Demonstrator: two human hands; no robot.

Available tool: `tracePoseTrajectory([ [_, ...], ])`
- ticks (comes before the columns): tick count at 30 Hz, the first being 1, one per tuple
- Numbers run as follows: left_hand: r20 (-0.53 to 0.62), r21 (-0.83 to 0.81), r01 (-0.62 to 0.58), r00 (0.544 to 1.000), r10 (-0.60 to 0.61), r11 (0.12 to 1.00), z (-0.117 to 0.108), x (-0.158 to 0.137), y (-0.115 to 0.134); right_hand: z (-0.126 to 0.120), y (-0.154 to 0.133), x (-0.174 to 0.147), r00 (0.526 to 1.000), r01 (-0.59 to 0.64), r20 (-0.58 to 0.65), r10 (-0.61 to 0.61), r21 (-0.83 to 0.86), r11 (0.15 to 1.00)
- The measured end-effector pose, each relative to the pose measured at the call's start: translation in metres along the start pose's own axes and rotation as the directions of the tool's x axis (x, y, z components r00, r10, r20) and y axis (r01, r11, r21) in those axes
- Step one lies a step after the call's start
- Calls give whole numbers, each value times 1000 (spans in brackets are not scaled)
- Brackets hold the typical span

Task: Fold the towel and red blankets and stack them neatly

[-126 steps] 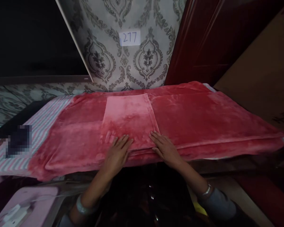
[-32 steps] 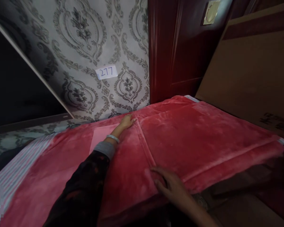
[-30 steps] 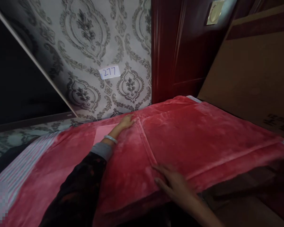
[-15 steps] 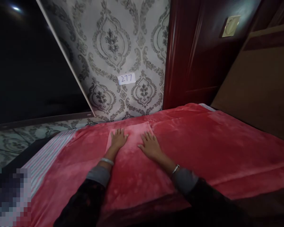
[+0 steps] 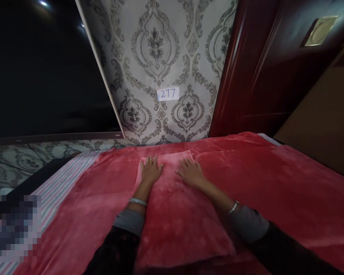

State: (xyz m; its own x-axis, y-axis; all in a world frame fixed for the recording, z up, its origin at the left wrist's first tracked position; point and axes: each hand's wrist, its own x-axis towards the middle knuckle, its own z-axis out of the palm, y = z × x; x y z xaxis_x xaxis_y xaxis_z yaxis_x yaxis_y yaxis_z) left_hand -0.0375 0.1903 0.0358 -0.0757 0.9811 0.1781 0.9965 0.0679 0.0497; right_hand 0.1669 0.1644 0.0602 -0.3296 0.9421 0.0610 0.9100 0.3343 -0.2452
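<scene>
A piece of red plush fabric (image 5: 177, 221), paler along its far edge, lies flat in front of me. Beneath it a larger red plush blanket (image 5: 263, 191) is spread wide. My left hand (image 5: 151, 170) rests palm down near the piece's far left corner, fingers spread. Close to its far right corner is my right hand (image 5: 191, 173), also palm down with fingers apart and a little blurred. Neither hand grips anything. The piece's near edge shows between my forearms; whether it is a folded item or a single layer I cannot tell.
Striped cloth (image 5: 63, 183) shows under the blanket at the left. A dark screen (image 5: 46, 76) stands at the back left against patterned wallpaper (image 5: 154, 42), which bears a paper label (image 5: 168, 94) reading 277. Dark red wood panelling (image 5: 252, 76) and a brown board (image 5: 321, 126) border the right.
The view has shifted, so the wall and screen sit further right. Both hands stay flat near the far corners of the fabric; more of its near edge shows.
</scene>
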Motion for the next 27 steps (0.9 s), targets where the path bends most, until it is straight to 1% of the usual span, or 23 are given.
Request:
tracePoseTrajectory([
  [2, -13, -1, -4, 1000, 4, 1000, 1, -1, 0, -2, -1, 16, 998, -5, -65, 3, -33, 999],
  [5, -6, -30, 15, 1000, -15, 999, 2, 1, -3, 13, 4, 30, 994, -22, -107, 14, -77, 997],
  [9, 56, -71, 114, 992, -110, 991, 3, 5, -12, 40, 17, 32, 995, -19, -104, 10, -77, 997],
  [12, 104, -105, 169, 982, -158, 980, 3, 8, -22, 46, 22, 34, 997, -24, -75, 18, -70, 997],
  [16, 163, -156, 241, 963, -215, 958, -1, 10, -34, 41, 26, 39, 999, -22, -31, 21, -39, 999],
  [20, 201, -173, 267, 952, -232, 948, -17, 12, -44, 20, 29, 38, 994, -33, 104, 30, 35, 999],
  [22, 191, -170, 271, 952, -238, 948, -27, 5, -43, 9, 24, 29, 991, -50, 126, 44, 42, 998],
  [23, 172, -166, 255, 959, -227, 953, -30, -2, -41, 6, 20, 22, 994, -37, 108, 33, 33, 999],
  [24, 146, -161, 212, 971, -190, 964, -33, -12, -36, 5, 14, 13, 997, -1, 80, 0, 19, 1000],
  [25, 117, -154, 139, 986, -122, 978, -33, -25, -31, 6, 7, 4, 997, 54, 54, -54, 4, 999],
  [26, 91, -143, 42, 995, -29, 989, -31, -39, -24, 10, 0, -7, 992, 120, 35, -119, -9, 993],
  [27, 76, -130, -70, 994, 81, 989, -28, -55, -18, 15, -6, -17, 983, 184, 24, -183, -19, 983],
])
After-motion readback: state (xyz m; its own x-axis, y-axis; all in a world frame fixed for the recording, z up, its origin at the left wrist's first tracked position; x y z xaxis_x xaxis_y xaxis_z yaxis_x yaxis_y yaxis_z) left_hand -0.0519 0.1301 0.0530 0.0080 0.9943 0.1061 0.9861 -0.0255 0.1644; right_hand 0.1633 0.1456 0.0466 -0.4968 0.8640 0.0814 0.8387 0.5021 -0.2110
